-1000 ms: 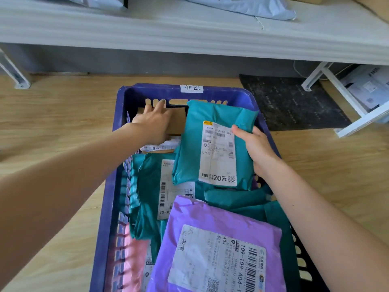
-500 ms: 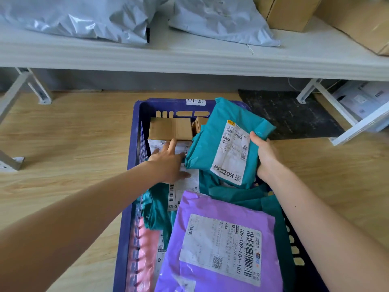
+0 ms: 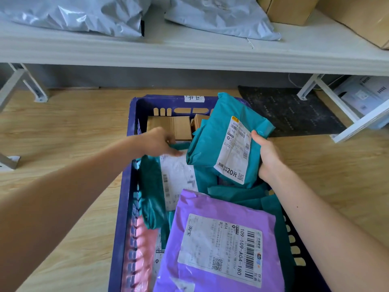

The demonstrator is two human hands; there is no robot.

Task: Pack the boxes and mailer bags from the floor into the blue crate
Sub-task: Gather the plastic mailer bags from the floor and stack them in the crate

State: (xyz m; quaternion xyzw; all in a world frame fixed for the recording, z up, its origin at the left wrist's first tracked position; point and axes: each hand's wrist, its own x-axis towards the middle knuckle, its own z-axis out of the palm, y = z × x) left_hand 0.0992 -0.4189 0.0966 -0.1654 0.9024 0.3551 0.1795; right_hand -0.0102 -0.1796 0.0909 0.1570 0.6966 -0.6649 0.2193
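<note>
The right hand (image 3: 269, 159) has its grip pinching the puffy teal plastic mailer bag (image 3: 210, 148), tipped up over the far end of the blue plastic crate (image 3: 124, 207). The left hand (image 3: 156, 142) has its grip spread, pressing the flat teal bag (image 3: 150, 186) below. Make room first, then lay the puffy one flat.

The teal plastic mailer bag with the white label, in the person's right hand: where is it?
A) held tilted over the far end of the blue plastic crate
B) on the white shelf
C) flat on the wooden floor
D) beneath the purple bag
A: the right hand grips the teal plastic mailer bag by its edge, tilted above the other bags at the far right of the blue plastic crate.
</note>
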